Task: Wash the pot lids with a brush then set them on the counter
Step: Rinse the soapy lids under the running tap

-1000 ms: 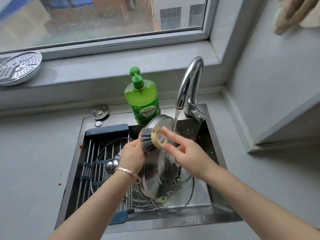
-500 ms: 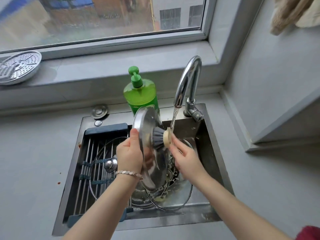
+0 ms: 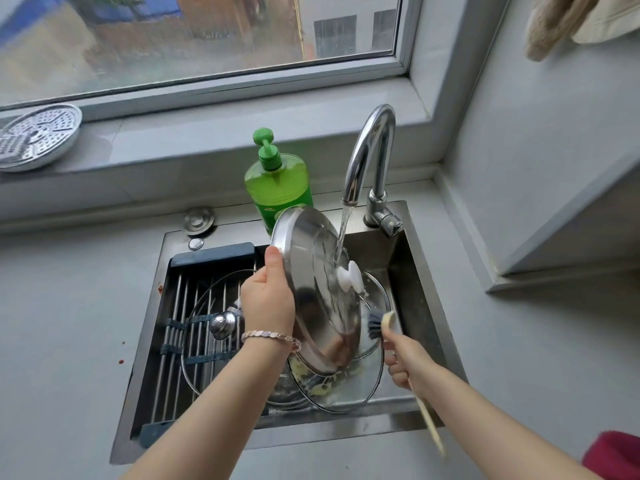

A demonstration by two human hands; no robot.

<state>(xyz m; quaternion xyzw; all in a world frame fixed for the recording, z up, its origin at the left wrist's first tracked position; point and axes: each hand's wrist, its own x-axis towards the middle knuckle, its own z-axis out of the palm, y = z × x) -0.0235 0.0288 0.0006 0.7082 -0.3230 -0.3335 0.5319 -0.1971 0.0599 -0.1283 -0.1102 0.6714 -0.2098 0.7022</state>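
Over the sink [image 3: 420,306], the left hand [image 3: 268,301] grips the rim of a steel lid [image 3: 311,282], holding it tilted with its white knob [image 3: 351,279] facing right, and water from the tap [image 3: 372,150] runs down onto its top. The right hand [image 3: 403,362] holds the brush [image 3: 378,325] by its wooden handle, bristles at the lid's lower right edge, above a soapy glass lid [image 3: 349,389] leaning in the basin. Another glass lid [image 3: 221,325] lies on the rack [image 3: 173,306] at the left, and a green soap bottle [image 3: 277,188] stands behind the sink.
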